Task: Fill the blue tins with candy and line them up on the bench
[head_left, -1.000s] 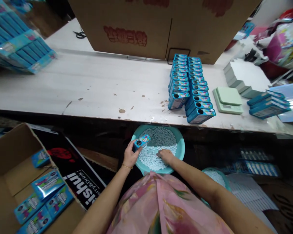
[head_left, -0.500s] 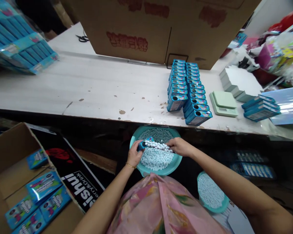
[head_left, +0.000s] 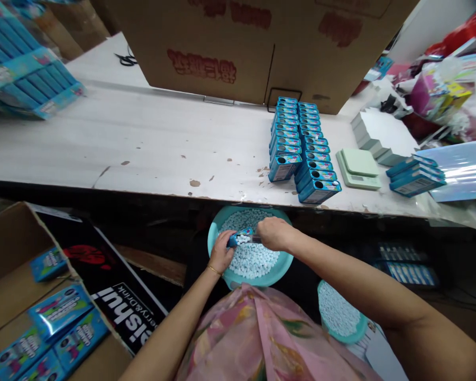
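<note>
My left hand (head_left: pixel 221 253) is closed on a small blue box (head_left: pixel 240 236), tilted over a turquoise basin (head_left: pixel 211 243). White candies (head_left: pixel 244 239) show at the box's open end. My right hand (head_left: pixel 275 233) is wrapped round a narrow scoop (head_left: pixel 256 239), mostly hidden by the fist. The scoop's tip meets the box opening, and few candies show on it. Beneath both hands, the basin holds a mass of small pale-blue candies (head_left: pixel 254 262).
On the white table (head_left: pixel 162 143) stand two rows of blue boxes (head_left: pixel 319 189), a green scale (head_left: pixel 357 168) and a white stack (head_left: pixel 384 132). A large carton (head_left: pixel 241 58) rises behind. An open cardboard box (head_left: pixel 8 296) stands left; a smaller candy basin (head_left: pixel 363 328) is lower right.
My right hand has moved left, bringing the scoop to the box opening. The long heap of candies on the scoop has mostly gone from view, and candies now show at the box's end.
</note>
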`<state>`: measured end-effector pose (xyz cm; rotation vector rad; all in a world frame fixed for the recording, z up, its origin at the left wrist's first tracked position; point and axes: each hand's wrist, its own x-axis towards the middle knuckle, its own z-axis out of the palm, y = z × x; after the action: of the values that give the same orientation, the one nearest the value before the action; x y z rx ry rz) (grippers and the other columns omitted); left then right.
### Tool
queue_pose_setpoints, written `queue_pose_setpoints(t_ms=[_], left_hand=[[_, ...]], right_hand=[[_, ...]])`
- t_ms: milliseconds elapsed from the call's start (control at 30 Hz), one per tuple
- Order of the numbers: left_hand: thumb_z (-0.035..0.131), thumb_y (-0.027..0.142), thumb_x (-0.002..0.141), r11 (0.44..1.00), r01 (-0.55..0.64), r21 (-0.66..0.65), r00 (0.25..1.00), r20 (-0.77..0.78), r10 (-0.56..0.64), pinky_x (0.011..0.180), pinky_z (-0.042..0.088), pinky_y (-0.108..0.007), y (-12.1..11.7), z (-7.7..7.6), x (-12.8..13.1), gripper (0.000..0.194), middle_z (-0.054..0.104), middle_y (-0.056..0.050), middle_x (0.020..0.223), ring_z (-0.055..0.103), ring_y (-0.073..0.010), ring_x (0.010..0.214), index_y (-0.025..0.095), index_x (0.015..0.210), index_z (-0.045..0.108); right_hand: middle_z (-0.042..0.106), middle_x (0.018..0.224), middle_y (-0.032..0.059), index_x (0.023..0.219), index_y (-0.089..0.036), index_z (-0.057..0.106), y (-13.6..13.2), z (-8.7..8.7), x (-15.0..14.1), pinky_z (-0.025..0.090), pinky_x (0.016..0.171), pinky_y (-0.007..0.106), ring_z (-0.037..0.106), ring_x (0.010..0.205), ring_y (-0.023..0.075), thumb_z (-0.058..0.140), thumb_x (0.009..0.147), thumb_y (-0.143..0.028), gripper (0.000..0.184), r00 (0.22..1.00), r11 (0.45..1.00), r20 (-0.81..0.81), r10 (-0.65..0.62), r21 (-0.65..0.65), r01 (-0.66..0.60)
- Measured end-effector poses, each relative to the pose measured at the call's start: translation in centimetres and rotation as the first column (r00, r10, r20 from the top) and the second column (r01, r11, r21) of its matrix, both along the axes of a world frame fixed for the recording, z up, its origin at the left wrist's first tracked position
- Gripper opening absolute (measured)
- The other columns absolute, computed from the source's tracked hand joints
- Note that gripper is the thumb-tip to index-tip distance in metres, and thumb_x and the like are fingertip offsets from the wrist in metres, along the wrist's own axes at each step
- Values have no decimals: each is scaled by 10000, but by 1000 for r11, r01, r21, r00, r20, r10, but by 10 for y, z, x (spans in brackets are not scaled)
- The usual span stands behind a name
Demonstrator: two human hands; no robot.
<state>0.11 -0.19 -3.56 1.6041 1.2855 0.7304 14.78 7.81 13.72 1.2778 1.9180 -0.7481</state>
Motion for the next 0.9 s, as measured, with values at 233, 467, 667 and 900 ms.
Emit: queue_pose_setpoints(t_ms=[233,467,667,900], left_hand=[[467,114,660,998,-54,-34,998,37,55,891,385,-374,4,11,-5,343,534,-79,1015,492,-194,981,166,996,507],[552,293,688,964,-246,-102,969,-26,245,848,407,-329,3,15,-28,352,545,-57,998,519,-184,938,180,1016,492],[555,332,695,956,-251,-151,967,-7,253,841,406,-325,-1,15,-27,351,557,-65,990,524,-181,929,162,997,504],[567,339,678,943,-257,-213,964,17,267,811,421,-325,-1,18,-29,348,591,-55,927,537,-186,906,149,967,525]], right_hand=[[646,852,89,867,-185,636,-12,12,48,396,661,240,582,817,187,412,745,-168,255,993,997,-94,-66,34,70],[601,974,73,1023,-200,561,-50,-88,66,388,682,226,548,872,160,352,772,-81,348,980,978,-35,-197,71,199],[607,945,116,938,-133,604,-94,-150,27,394,708,259,527,904,194,353,764,-79,310,981,990,-135,-140,-41,136],[637,933,4,934,-230,627,-95,-140,61,376,699,193,543,891,136,415,683,-65,368,934,969,-280,-224,-169,181]])
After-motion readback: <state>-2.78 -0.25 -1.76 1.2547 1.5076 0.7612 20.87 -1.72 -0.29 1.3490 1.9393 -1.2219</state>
